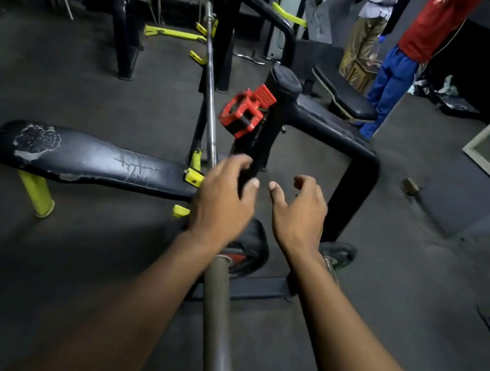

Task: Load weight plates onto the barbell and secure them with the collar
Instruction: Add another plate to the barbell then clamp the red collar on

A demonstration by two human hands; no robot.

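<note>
Two bare hands reach out over a dull round steel bar (pixel 217 319). Left of them lies a bench (pixel 94 158) with cracked, peeling black padding. The left hand (pixel 223 201) curls around the edge of a black plate (pixel 251 247) on the bar. The right hand (pixel 298 214) hovers open, fingers bent, holding nothing. Beyond them, a ribbed red plastic collar (pixel 244 111) perches on a black upright.
</note>
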